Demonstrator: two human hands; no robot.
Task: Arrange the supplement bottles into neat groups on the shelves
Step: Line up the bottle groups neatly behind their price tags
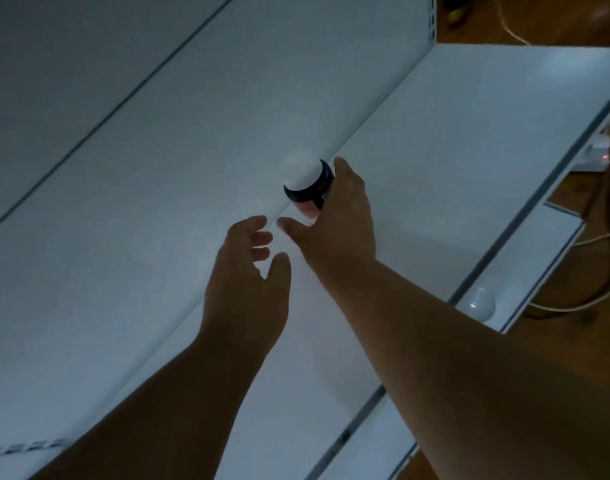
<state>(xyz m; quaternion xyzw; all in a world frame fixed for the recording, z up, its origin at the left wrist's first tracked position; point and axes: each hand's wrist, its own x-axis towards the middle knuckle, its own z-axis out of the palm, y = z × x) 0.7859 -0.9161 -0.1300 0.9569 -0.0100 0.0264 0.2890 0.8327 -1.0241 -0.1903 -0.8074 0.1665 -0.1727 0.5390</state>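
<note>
right hand (334, 216) grips a white-capped bottle (305, 180) against the shelf (470, 140) back wall, squaring it; left hand (244, 268) hovers open, holding nothing.

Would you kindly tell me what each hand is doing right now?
Left hand: open, fingers loosely spread, holding nothing.
Right hand: gripping the white-capped dark supplement bottle on the white shelf.

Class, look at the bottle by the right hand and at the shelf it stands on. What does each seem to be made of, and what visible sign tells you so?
Bottle: probably plastic, a dark body under a smooth white cap with a soft matte look; blur leaves this open.
Shelf: likely painted sheet metal, flat white with an even faint sheen, a thin dark front edge and slotted uprights at the back.
</note>
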